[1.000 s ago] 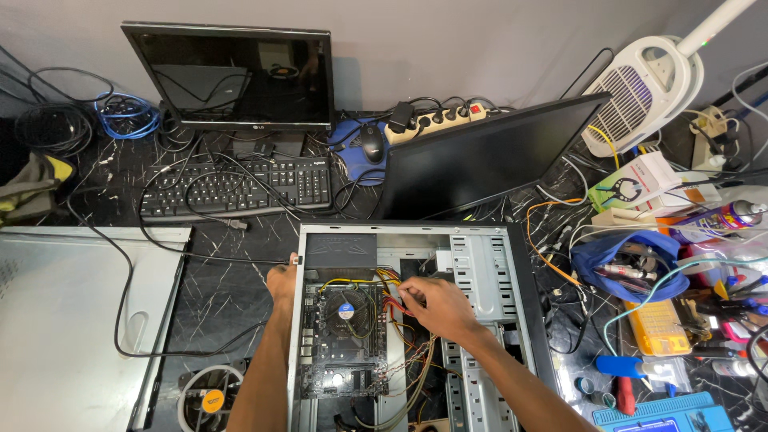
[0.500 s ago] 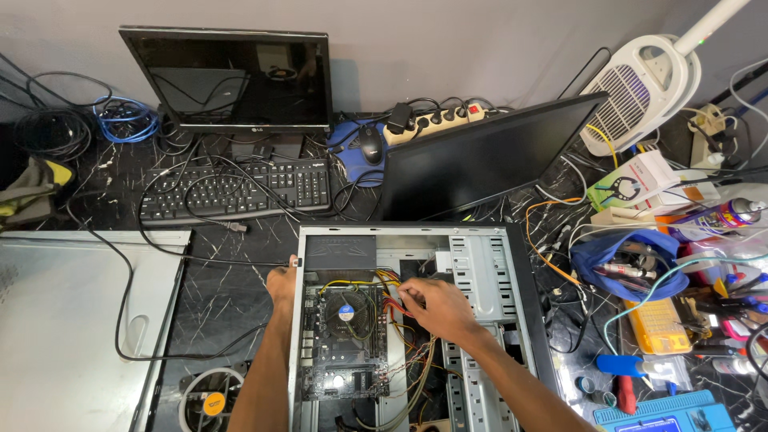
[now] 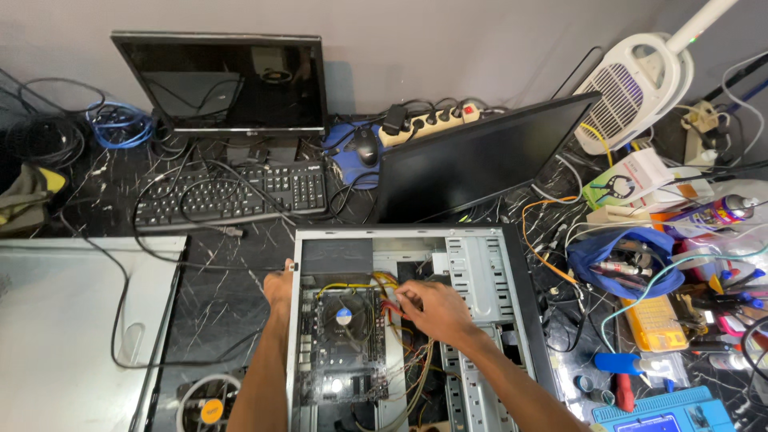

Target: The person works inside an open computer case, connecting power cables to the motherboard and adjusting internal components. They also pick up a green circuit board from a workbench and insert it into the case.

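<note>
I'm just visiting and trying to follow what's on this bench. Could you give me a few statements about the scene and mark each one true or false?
1. The computer case lies open, its circuit board showing. True.
2. The right hand is inside the case, at the coloured wires beside the round cooling fan. True.
3. The left hand is typing on the keyboard. False: it rests on the case's left edge.
4. Both monitors are lit. False: the upright monitor and the tilted one are both dark.
5. A computer mouse sits behind the case, by the power strip. True.
</note>
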